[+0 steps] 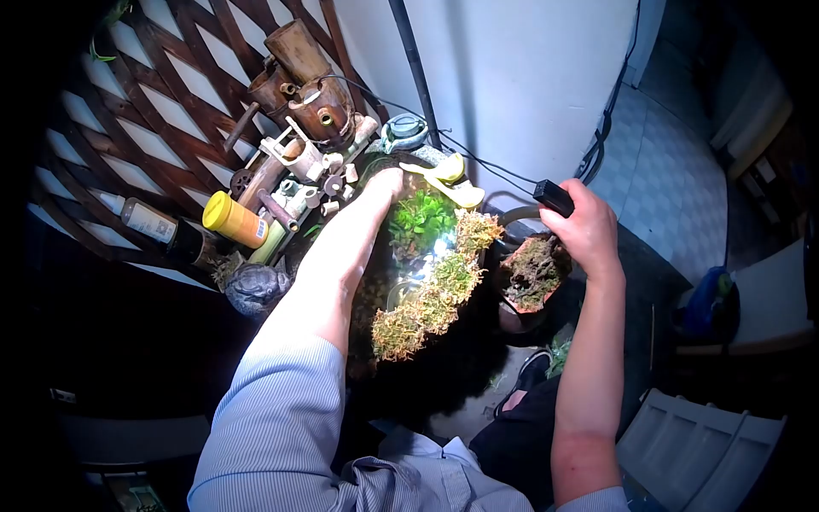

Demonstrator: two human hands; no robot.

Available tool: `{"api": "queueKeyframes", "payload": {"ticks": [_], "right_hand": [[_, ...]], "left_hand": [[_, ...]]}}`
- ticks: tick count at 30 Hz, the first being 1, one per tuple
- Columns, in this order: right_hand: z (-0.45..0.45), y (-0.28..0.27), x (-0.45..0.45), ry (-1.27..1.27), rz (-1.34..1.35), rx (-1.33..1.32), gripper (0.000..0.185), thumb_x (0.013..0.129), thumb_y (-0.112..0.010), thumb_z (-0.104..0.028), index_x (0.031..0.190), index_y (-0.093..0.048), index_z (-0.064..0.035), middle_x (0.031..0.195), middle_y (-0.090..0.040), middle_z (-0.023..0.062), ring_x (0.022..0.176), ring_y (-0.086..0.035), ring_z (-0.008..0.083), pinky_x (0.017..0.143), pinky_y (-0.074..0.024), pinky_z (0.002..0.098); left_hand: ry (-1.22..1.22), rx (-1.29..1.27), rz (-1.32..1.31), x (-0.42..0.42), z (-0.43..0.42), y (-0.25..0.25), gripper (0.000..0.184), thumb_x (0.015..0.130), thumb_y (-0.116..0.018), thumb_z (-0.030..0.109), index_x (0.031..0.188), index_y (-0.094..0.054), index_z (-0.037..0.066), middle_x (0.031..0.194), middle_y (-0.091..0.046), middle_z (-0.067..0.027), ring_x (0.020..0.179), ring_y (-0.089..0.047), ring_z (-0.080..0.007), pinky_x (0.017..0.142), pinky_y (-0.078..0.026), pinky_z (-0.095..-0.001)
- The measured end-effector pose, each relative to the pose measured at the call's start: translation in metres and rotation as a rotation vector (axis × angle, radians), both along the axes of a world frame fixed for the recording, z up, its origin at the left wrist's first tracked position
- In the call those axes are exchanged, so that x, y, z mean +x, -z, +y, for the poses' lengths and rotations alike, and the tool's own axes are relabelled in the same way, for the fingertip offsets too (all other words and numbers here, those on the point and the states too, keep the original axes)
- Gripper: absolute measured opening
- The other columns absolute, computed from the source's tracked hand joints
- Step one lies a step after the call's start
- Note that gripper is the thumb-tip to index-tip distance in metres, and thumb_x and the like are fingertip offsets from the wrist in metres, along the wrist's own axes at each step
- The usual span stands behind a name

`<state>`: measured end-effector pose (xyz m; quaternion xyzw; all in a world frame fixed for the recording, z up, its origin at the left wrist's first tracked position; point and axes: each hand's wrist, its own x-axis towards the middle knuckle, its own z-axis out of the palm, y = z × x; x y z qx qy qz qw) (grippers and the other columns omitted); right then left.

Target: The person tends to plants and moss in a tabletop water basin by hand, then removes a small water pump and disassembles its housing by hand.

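My left hand (389, 181) reaches into the far left part of a water-filled basin (368, 294), and its fingers are hidden from view. Bright green water plants (422, 220) grow just right of that wrist. A yellow object with leaf-like lobes (448, 177) rests at the basin's back rim, near the left hand. Clumps of yellow-green moss (439, 290) line the right edge. My right hand (589, 226) is raised to the right of the basin, its fingers closed around a black block-shaped object (554, 198). A dark curved tube (518, 213) runs close to that object.
A pot of brown moss (533, 271) stands below my right hand. Bamboo pieces and small ornaments (320, 115) crowd the back left, beside a yellow-lidded tub (235, 220) and a dark bottle (158, 226). Black cables (478, 158) cross near the white wall. A grey plastic chair (695, 448) is lower right.
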<state>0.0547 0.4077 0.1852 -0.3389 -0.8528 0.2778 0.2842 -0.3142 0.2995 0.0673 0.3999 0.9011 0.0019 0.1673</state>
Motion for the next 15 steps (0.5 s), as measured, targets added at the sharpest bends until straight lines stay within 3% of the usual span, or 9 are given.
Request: {"api": "queueKeyframes", "payload": {"ticks": [8,10,15], "right_hand": [[0.0,-0.001,0.0,0.008,-0.012,-0.02,0.029,0.07,-0.066,-0.026,0.089,-0.06,-0.0055,0.084,-0.064,0.0125,0.081,-0.062,0.0334,0.07,-0.0478,0.0399],[0.0,0.0,-0.001,0.005,-0.012,-0.005,0.029,0.07,-0.066,-0.026,0.089,-0.06,-0.0056,0.084,-0.064,0.0126,0.081,-0.062,0.0333,0.07,-0.0479,0.0399],[0.0,0.0,-0.003,0.007,-0.01,0.002,0.03,0.07,-0.066,-0.026,0.09,-0.06,-0.0058,0.084,-0.065,0.0128,0.081,-0.062,0.0332,0.071,-0.048,0.0396]], "left_hand": [[0.078,0.092,-0.063,0.021,-0.007,-0.03,0.035,0.077,-0.069,0.039,0.102,-0.069,0.015,0.1,-0.068,-0.0101,0.095,-0.063,-0.0295,0.084,-0.049,-0.0401],[0.09,0.081,-0.052,0.008,0.0,-0.006,0.034,0.077,-0.069,0.039,0.102,-0.069,0.015,0.102,-0.067,-0.0106,0.095,-0.063,-0.0293,0.085,-0.049,-0.04],[0.123,-0.008,0.023,0.016,0.004,-0.01,0.035,0.079,-0.066,0.03,0.11,-0.065,0.015,0.109,-0.065,-0.0127,0.102,-0.062,-0.0293,0.087,-0.049,-0.0399]]}}
